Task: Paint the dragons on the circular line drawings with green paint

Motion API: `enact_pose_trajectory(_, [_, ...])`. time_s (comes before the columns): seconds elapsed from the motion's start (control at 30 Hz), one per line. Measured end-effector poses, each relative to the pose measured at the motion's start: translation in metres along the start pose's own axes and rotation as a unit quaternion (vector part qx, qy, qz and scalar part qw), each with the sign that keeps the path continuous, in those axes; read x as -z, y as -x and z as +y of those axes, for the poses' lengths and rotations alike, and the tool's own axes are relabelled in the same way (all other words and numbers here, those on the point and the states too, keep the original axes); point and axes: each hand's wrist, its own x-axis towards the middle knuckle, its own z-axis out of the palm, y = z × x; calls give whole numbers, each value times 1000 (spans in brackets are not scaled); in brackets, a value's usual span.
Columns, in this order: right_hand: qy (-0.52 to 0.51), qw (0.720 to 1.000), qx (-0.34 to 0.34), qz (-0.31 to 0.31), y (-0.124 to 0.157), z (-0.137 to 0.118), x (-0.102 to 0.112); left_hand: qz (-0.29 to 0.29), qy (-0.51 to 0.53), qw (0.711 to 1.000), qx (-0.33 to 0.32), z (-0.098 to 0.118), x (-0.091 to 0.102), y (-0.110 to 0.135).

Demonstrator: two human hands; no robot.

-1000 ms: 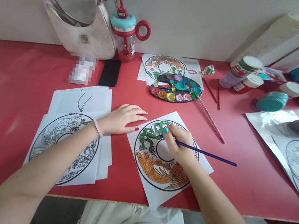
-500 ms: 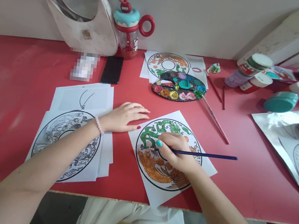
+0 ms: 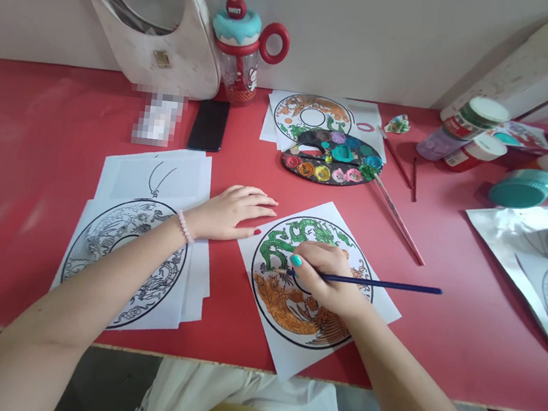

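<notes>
Dragon sheet [image 3: 296, 283], right of centre in the lower half, sits under the right hand [image 3: 327, 281], which has a blue brush [image 3: 384, 284] pinched, tip at the green dragon's [image 3: 276, 249] claws. Main risk: orange phoenix [image 3: 282, 309] is just below the tip, so one slip could cross colours. Heel over the orange wing could smear it if wet; can't tell. Left hand [image 3: 231, 214], flat, holding nothing, thumb at the sheet's left corner, contact unclear: weak anchor, sheet could twist. Upper centre: pink-handled brush [image 3: 400, 226] juts off the palette [image 3: 331, 164]; a knock could flick green.
</notes>
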Motion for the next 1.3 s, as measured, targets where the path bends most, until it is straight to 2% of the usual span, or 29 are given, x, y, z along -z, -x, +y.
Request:
enact_pose_trajectory(1.0, [-7, 999, 30, -41, -1, 2, -3, 3, 0, 1000, 0, -1, -2, 0])
enact_pose_trajectory(1.3, [-25, 1000, 14, -9, 0, -1, -1, 2, -5, 1000, -3, -1, -2, 0])
